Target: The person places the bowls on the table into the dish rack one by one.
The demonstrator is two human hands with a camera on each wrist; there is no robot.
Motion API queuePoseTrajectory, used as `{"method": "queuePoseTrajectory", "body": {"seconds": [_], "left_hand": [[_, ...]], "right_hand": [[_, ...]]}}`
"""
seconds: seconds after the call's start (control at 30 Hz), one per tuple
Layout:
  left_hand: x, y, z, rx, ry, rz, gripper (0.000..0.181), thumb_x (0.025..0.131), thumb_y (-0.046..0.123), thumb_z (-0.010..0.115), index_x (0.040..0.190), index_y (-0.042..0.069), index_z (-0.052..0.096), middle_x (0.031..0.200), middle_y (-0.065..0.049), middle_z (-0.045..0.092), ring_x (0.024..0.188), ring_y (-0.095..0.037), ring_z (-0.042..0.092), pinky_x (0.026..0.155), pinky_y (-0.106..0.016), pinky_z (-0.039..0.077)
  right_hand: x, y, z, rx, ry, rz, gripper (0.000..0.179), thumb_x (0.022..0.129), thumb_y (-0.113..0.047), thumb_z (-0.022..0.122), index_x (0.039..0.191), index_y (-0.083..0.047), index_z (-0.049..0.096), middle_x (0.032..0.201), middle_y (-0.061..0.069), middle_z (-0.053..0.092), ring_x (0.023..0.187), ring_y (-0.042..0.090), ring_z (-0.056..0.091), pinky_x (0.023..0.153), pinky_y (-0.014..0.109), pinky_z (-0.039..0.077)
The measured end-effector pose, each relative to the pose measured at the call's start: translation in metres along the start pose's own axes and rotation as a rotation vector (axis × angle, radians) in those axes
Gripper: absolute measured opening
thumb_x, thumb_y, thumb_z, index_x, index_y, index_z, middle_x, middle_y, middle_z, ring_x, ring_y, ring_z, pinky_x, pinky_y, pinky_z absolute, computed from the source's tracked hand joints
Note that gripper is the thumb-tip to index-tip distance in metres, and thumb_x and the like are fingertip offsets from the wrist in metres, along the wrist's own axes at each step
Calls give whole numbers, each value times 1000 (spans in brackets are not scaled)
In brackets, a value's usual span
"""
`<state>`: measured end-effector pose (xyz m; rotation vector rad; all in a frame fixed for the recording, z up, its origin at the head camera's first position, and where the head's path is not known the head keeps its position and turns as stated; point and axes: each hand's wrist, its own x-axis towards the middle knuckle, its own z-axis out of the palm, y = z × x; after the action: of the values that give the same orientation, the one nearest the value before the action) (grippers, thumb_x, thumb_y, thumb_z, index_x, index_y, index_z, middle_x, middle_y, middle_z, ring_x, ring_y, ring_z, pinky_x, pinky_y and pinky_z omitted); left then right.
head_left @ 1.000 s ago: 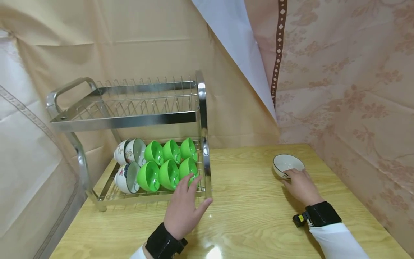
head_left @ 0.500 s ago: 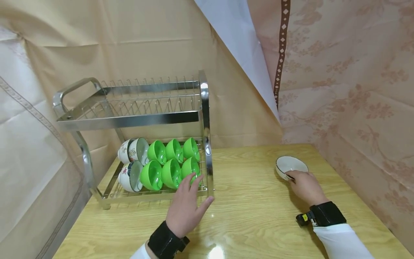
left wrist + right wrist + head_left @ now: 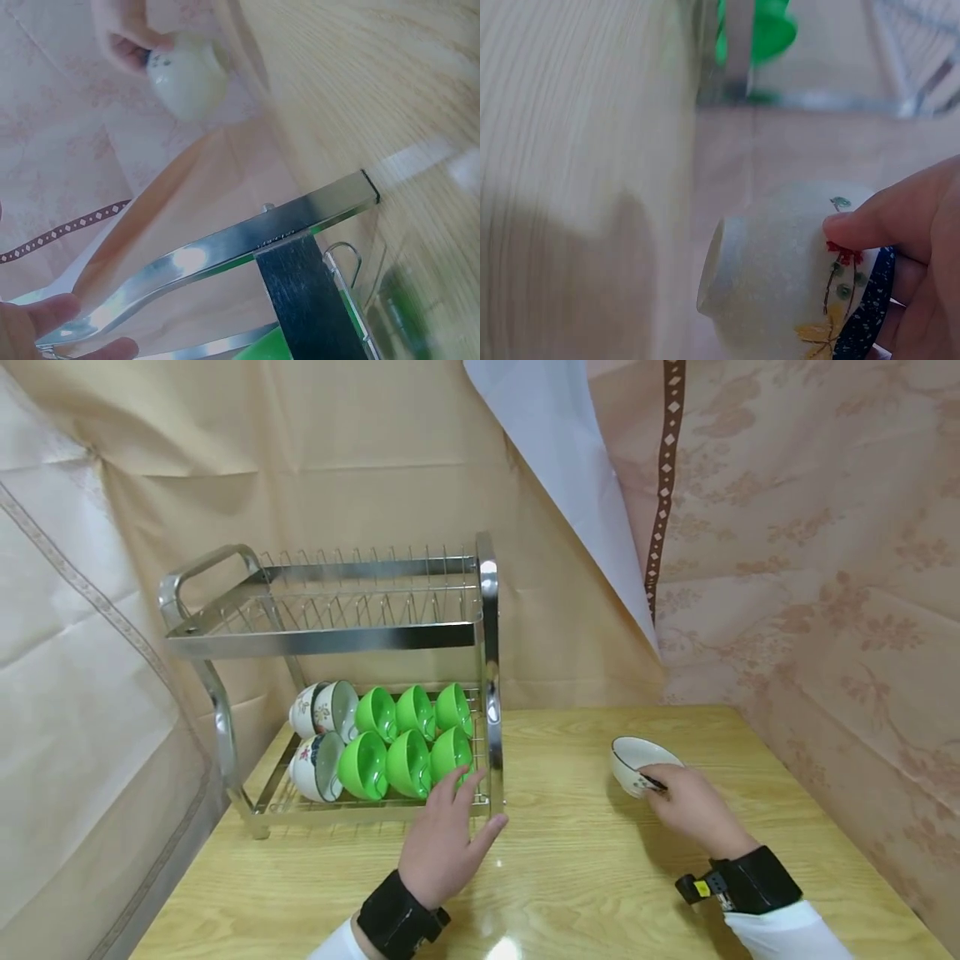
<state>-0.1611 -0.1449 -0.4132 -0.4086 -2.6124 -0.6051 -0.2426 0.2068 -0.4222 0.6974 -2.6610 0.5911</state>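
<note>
A white bowl (image 3: pixel 633 767) with a dark rim is pinched at its near edge by my right hand (image 3: pixel 693 808). The right wrist view shows the bowl (image 3: pixel 772 262) with painted flowers and a dark blue band, thumb outside and fingers over the rim; in the left wrist view the bowl (image 3: pixel 187 79) hangs above the table. My left hand (image 3: pixel 446 843) has its fingers spread in front of the rack's lower right corner, near a green bowl (image 3: pixel 450 752); whether it touches cannot be told. Its fingertips (image 3: pixel 56 311) show beside the rack's steel post in the left wrist view.
A two-tier steel dish rack (image 3: pixel 322 642) stands on the left of the wooden table (image 3: pixel 570 860). Its lower tier holds several green bowls and 3 white flowered bowls (image 3: pixel 317 768); its upper tier has bare wire slots. Cloth hangs behind and at both sides.
My right hand has lifted the white bowl off the table and moved it left. The left hand keeps its pose by the rack; the head view has shifted slightly.
</note>
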Motion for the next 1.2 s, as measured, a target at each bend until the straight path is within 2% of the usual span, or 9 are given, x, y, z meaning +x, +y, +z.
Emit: {"method": "queuePoseTrajectory", "body": {"seconds": [0.1, 0.2, 0.3, 0.5, 0.67, 0.8, 0.9, 1.07, 1.2], "left_hand": [[0, 2, -2, -40, -27, -18, 76, 93, 70, 33, 145, 15, 42, 144, -16, 42, 122, -28, 44, 83, -49, 54], [-1, 4, -4, -209, -113, -69, 71, 96, 65, 35, 147, 15, 38, 143, -14, 44, 118, -28, 49, 85, -51, 53], [-1, 5, -4, -478, -222, -150, 67, 99, 58, 36, 148, 13, 33, 143, -14, 44, 115, -28, 51, 85, -50, 53], [-2, 10, 2, -1092, -403, -303, 60, 105, 47, 32, 146, 3, 28, 142, -28, 37, 111, -37, 53, 74, -50, 58], [-3, 11, 4, -1400, -559, -389, 62, 105, 49, 28, 148, 4, 32, 132, -27, 45, 103, -33, 57, 79, -55, 55], [-3, 7, 5, -1524, -657, -406, 62, 104, 49, 28, 151, 8, 27, 131, -23, 44, 104, -30, 56, 84, -51, 53], [-2, 2, 4, -1568, -689, -408, 62, 105, 48, 29, 152, 9, 23, 132, -24, 42, 105, -31, 56, 85, -45, 54], [-1, -2, -1, -1597, -708, -438, 65, 103, 48, 35, 153, 10, 20, 130, -26, 42, 107, -32, 55, 83, -35, 57], [-3, -4, -5, -1607, -688, -457, 65, 102, 45, 40, 153, 8, 20, 131, -26, 42, 108, -33, 54, 80, -34, 58]], "right_hand": [[-1, -31, -1, -9, 20, -88, 23, 80, 0, 72, 103, -2, 72, 98, 12, 72, 93, 27, 62, 81, 53, 51], [-6, -65, -2, -24, 36, -182, 25, 77, -1, 75, 101, -6, 72, 94, 4, 72, 89, 19, 61, 81, 48, 50], [-12, -95, 1, -17, 44, -303, 25, 74, -3, 76, 98, -11, 72, 90, -6, 70, 85, 11, 58, 80, 42, 49], [-26, -134, 8, 60, 75, -563, 26, 71, -5, 75, 95, -16, 71, 90, -13, 68, 87, 5, 56, 79, 35, 47], [-33, -149, 11, 113, 97, -701, 29, 71, -3, 74, 94, -20, 69, 88, -15, 66, 88, 2, 54, 81, 30, 45], [-33, -151, 14, 131, 146, -788, 30, 71, -2, 73, 95, -20, 68, 87, -16, 64, 87, 3, 53, 82, 28, 42], [-31, -150, 15, 137, 167, -812, 30, 71, -1, 71, 95, -20, 68, 88, -16, 64, 87, 5, 53, 83, 28, 42], [-28, -145, 15, 131, 192, -816, 31, 69, 0, 69, 93, -19, 69, 85, -13, 65, 86, 8, 54, 84, 30, 42], [-27, -143, 15, 121, 209, -835, 30, 71, 0, 67, 95, -17, 71, 86, -10, 67, 89, 11, 55, 88, 35, 43]]}}
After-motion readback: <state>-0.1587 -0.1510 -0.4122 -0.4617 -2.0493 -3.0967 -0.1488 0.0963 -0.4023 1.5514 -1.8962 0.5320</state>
